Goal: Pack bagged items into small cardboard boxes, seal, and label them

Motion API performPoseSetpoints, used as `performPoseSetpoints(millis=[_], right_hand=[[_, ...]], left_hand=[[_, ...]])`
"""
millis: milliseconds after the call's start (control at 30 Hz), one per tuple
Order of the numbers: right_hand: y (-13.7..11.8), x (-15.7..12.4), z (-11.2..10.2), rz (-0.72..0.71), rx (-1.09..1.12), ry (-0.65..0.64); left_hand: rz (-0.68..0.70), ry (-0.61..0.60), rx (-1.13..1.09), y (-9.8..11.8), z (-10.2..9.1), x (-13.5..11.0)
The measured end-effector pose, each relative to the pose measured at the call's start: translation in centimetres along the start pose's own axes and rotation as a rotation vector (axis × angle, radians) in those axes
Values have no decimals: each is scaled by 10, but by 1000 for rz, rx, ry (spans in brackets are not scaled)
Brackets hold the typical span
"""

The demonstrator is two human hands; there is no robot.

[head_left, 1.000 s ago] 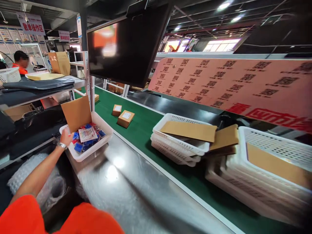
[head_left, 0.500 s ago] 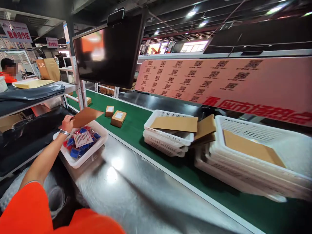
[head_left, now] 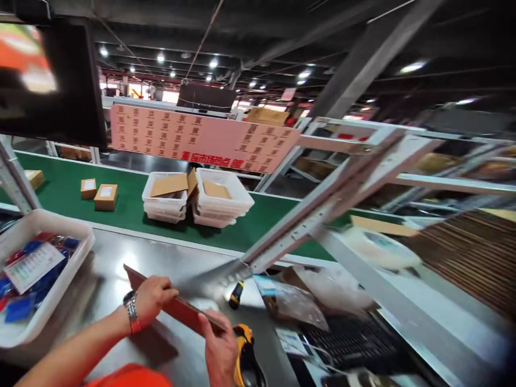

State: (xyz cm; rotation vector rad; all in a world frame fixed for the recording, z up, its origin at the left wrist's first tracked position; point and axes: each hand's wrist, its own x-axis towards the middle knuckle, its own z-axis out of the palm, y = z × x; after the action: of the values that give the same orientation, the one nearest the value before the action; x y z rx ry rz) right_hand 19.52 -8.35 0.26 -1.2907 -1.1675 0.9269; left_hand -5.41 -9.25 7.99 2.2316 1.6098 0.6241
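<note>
Head cam: left hand is curled over the top edge of the cardboard sheet, gripping it. Right hand pinches its near end. The sheet stands on edge, low over the steel table, between the white basket on the left and the yellow tool just beside the right hand. The table is bare behind the sheet up to the green belt. A slanted frame strut crowds the right.
</note>
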Motion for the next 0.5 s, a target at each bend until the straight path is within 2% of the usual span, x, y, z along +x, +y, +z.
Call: performPoseSetpoints(millis=[33, 100, 167, 200, 267, 333, 433, 500], right_hand=[[10, -1, -7, 57, -27, 21], [29, -5, -23, 149, -52, 20], [42, -13, -37, 189, -44, 40], [45, -19, -42, 189, -37, 45], [45, -30, -46, 163, -13, 18], [42, -38, -43, 138, 25, -59], [39, -44, -35, 154, 99, -162], [40, -44, -30, 210, 129, -135]], left_hand=[[-54, 30, -27, -6, 18, -1], [-214, 206, -65, -27, 44, -9], [-441, 424, -134, -51, 58, -23], [-568, 473, -193, -62, 62, -29], [-779, 455, -339, -77, 67, -36], [-878, 366, -465, -82, 73, -37], [-840, 293, -513, -81, 84, -34], [-776, 282, -472, -82, 89, -32]])
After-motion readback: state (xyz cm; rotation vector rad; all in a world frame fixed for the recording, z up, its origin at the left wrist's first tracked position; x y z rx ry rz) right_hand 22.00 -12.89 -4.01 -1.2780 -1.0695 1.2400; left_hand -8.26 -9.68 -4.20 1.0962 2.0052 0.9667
